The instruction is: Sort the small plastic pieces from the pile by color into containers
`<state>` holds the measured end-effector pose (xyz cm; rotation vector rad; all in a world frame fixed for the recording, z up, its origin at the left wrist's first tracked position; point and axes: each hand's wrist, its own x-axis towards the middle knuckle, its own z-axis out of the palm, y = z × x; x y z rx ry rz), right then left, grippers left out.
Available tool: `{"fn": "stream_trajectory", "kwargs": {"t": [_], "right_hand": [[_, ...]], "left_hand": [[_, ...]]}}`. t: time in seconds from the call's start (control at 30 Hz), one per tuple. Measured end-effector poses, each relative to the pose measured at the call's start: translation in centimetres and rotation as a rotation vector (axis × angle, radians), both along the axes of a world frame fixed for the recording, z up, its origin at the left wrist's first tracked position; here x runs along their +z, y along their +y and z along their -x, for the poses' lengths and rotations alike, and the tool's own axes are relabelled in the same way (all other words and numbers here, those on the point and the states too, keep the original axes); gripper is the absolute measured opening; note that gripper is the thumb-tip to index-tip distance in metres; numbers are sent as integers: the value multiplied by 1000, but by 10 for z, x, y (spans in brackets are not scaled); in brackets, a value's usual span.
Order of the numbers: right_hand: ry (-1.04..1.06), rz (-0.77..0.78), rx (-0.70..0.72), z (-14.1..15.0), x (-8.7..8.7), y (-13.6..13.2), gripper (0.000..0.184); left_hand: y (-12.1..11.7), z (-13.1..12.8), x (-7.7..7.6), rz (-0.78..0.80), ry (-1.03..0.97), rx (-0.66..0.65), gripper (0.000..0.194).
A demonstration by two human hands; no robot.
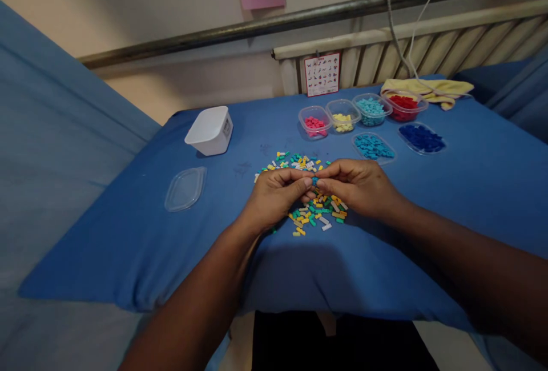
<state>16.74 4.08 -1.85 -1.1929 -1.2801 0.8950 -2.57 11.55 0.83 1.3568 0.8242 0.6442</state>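
Note:
My left hand [276, 195] and my right hand [357, 185] meet above a scatter of small coloured bricks [314, 211] on the blue cloth. Both hands pinch one small teal brick [314, 180] between their fingertips. The loose pile holds yellow, green, white and teal pieces; part of it lies hidden under my hands. More loose bricks [293, 161] lie just beyond my fingers.
Clear tubs of sorted bricks stand at the back: pink [314, 123], yellow [343, 115], teal [371, 108], red [405, 105]. Two lids carry teal [374, 147] and dark blue [422, 138] bricks. A white upturned box [209, 130] and a clear lid [185, 188] lie left. A yellow cloth [432, 90] lies far right.

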Motion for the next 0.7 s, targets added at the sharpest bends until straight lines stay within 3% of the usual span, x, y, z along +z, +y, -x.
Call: {"fn": "stream_trajectory", "kwargs": {"t": [0.2, 0.37, 0.47, 0.57, 0.63, 0.7], "right_hand": [[73, 31, 48, 0, 2, -3, 26], [26, 9, 20, 1, 3, 0, 28], [-147, -65, -122, -16, 6, 4, 23], [-449, -125, -339, -54, 5, 8, 20], [-662, -113, -443, -82, 0, 10, 22], [-808, -38, -521, -106, -6, 13, 24]], "left_hand": [[4, 1, -5, 127, -30, -85, 47], [5, -2, -2, 68, -6, -95, 50], [17, 7, 6, -93, 26, 42, 53], [36, 26, 11, -332, 96, 259, 37], [45, 40, 11, -424, 213, 242, 28], [50, 49, 8, -530, 346, 117, 22]]}}
